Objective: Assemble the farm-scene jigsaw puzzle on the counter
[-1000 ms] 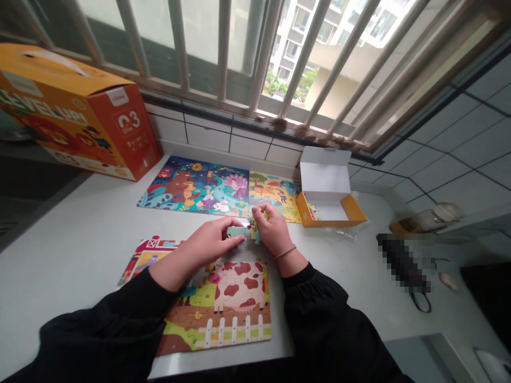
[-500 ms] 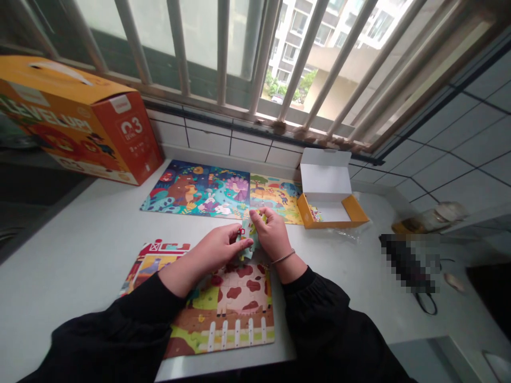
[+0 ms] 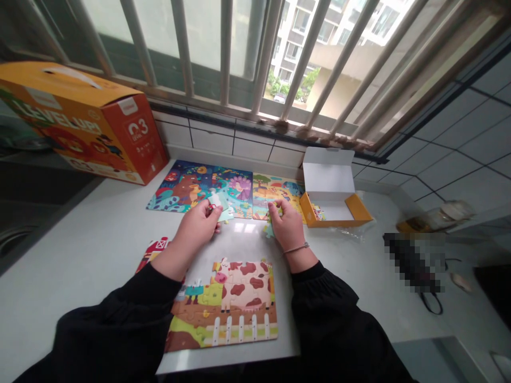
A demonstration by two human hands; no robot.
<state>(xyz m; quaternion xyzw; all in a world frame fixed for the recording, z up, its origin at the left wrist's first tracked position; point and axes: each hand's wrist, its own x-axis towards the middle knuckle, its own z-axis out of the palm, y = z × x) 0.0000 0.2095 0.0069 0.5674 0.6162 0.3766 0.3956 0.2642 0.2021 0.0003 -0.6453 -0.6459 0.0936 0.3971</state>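
Observation:
My left hand point(image 3: 198, 221) pinches light green and white puzzle pieces point(image 3: 221, 202), held above the lower edge of the dark blue animal puzzle point(image 3: 183, 186). My right hand point(image 3: 286, 223) is closed on a green and yellow puzzle piece point(image 3: 269, 231), partly hidden by the fingers. The two hands are apart. Below them lies the partly joined farm puzzle point(image 3: 243, 298), with a spotted cow and a white fence. Its upper left part, with a red barn point(image 3: 159, 244), is partly covered by my left forearm.
A yellow savanna puzzle point(image 3: 261, 194) adjoins the blue one. Right of it, an open orange box point(image 3: 339, 221) holds a few pieces, with clear plastic wrap point(image 3: 355, 232) beside it. A large orange carton point(image 3: 99, 127) stands back left. A barred window point(image 3: 227, 64) rises behind the counter.
My hands were together over the farm puzzle with the pieces between them. They have separated, left hand leftward and up, right hand rightward, each with pieces, uncovering the cow's head.

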